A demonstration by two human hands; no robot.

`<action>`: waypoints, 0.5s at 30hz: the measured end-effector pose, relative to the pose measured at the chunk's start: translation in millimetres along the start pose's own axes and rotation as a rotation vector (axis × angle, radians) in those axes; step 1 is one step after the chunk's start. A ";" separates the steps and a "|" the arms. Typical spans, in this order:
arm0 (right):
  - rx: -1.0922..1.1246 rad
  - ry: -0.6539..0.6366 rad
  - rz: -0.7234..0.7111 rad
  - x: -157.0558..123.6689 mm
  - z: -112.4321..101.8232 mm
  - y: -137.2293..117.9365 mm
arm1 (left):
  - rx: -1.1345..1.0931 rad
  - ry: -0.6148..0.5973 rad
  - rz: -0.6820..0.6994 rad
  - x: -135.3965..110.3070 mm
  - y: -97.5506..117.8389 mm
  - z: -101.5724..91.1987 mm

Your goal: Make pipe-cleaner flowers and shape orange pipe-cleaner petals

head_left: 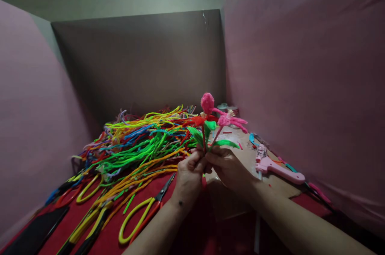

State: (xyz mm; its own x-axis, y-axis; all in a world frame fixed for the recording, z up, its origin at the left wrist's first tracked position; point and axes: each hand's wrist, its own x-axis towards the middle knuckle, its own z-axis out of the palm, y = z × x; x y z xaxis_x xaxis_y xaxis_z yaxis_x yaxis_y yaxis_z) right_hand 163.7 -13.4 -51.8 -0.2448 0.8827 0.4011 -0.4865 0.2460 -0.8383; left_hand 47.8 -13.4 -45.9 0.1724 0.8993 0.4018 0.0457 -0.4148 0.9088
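Observation:
Both my hands meet at the middle of the table and grip the stems of a small bunch of pipe-cleaner flowers. My left hand is closed round the stems from the left. My right hand pinches them from the right. The bunch has a round pink bloom, a red one, a spiky pink one and green leaves, all standing upright above my fingers.
A big heap of coloured pipe cleaners covers the left half of the red table. Yellow-handled scissors lie in front of it, more yellow-handled tools to the left. A pink glue gun rests on cardboard at the right. Pink and grey panels wall the space in.

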 end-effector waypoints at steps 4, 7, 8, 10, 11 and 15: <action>-0.105 0.055 0.007 3.2 -2.6 -5.4 | -0.054 0.053 -0.056 3.3 7.2 -3.7; -0.281 0.239 0.024 6.4 -13.0 -15.5 | 0.033 0.099 -0.079 5.4 13.6 -9.2; -0.373 0.254 0.042 6.3 -17.4 -20.0 | 0.058 0.117 -0.081 6.0 15.1 -10.7; -0.635 0.172 0.127 2.9 -25.9 -29.3 | 0.085 0.142 -0.084 7.3 16.4 -13.1; -0.812 0.087 0.178 -0.8 -29.4 -33.4 | 0.091 0.150 -0.088 8.1 16.1 -13.9; -1.410 -0.227 0.152 -23.5 -35.0 -40.5 | 0.079 0.160 -0.103 10.4 13.0 -15.1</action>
State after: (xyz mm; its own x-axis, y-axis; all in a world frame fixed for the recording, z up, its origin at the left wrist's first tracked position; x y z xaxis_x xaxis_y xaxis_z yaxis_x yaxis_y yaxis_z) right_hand 218.5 -30.0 -40.3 -0.4094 0.8873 0.2125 0.7453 0.4596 -0.4831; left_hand 35.3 -7.3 -28.2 0.0041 0.9454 0.3257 0.1335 -0.3234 0.9368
